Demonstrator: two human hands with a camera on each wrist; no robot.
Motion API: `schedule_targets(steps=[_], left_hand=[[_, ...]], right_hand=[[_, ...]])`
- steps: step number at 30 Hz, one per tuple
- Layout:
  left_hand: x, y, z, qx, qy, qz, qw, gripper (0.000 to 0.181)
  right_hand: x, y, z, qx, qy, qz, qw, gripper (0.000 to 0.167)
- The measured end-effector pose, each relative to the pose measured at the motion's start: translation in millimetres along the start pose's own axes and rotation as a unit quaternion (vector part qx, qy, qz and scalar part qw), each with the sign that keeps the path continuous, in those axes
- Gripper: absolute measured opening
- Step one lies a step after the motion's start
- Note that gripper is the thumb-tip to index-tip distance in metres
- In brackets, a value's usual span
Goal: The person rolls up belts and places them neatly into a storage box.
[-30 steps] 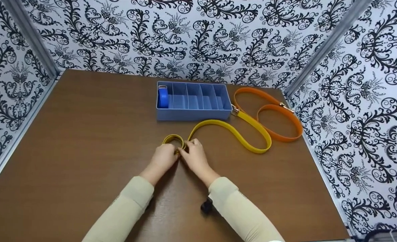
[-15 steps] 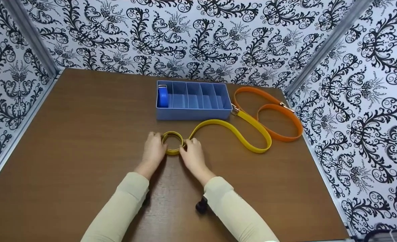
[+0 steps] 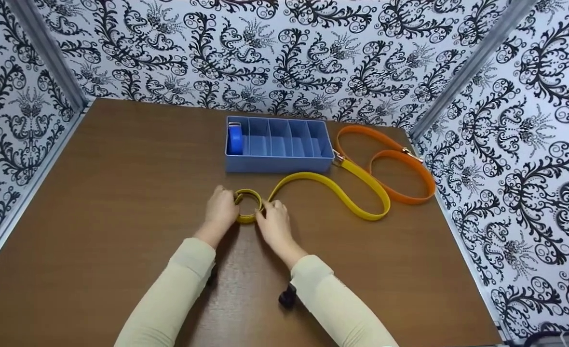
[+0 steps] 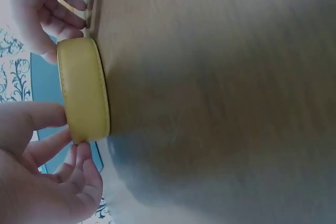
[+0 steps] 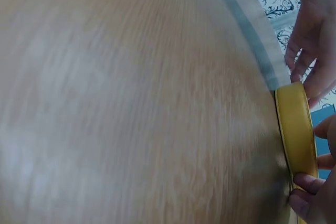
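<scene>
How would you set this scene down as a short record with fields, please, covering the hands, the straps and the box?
yellow strap: one end coiled, the rest curving to a metal clasp beside the box
left hand: holds the coil's left side
right hand: holds the coil's right side
box: blue-grey, five compartments
blue strap: in the box's leftmost compartment
orange strap: loosely looped, right of the box
surface: brown table
</scene>
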State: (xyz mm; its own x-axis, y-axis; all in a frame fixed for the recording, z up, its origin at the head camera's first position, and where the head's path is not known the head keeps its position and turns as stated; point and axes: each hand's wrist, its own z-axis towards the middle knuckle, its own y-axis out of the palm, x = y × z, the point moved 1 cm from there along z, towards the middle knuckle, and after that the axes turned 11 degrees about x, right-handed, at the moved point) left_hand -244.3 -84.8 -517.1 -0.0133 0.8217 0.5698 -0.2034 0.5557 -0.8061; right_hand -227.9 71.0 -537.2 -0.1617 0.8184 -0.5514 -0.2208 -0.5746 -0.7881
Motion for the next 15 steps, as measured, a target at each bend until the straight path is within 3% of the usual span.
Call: schedule_targets(steps=[3, 7, 12, 15], left_hand=[[-1.1, -2.9, 0.1, 0.013, -0.010, 0.017, 0.9997, 0.015], [-2.7, -5.2, -1.3, 0.033, -0.032, 0.020, 0.9988, 0.017], [-2.1, -5.4, -1.4, 0.048, -0.010, 0.061, 0.9969, 0.017], [-2.8, -4.6, 0.3, 0.055, 0.002, 0.079, 0.9953, 0.013]], right_hand=[[0.4, -1.4, 1.8, 0.011, -0.005, -0.006, 0.9999, 0.035], [-2.2, 0.8, 5.1, 0.012, 0.025, 0.007, 0.9996, 0.027], [-7.0, 8.2, 7.2, 0.005, 0.092, 0.074, 0.9930, 0.014], [-9.3, 11.2, 6.7, 0.007, 0.113, 0.092, 0.9893, 0.030]])
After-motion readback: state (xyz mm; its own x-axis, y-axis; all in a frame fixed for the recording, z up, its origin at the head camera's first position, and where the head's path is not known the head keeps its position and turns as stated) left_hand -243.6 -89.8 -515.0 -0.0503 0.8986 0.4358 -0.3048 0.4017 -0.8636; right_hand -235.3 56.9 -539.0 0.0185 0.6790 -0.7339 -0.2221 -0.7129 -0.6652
